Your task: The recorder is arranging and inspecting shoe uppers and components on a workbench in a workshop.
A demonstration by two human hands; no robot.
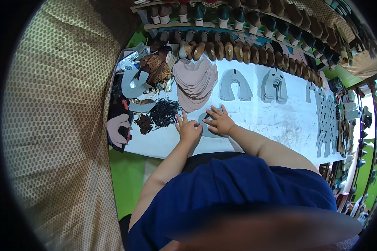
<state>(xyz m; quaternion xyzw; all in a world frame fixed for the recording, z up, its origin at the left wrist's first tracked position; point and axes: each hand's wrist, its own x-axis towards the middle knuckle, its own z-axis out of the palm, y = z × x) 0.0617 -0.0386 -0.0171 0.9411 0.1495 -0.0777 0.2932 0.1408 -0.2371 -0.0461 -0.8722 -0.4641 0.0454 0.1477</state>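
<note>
One grey piece lies on the table under the spread right hand; I cannot tell whether the left hand pinches anything. Two U-shaped piles lie beyond.

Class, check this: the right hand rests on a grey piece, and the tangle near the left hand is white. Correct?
Not white: the head view shows a black tangle near the left hand. The right hand rests on a grey piece.

White table with pink cutouts, grey arched pieces, black strips
</note>
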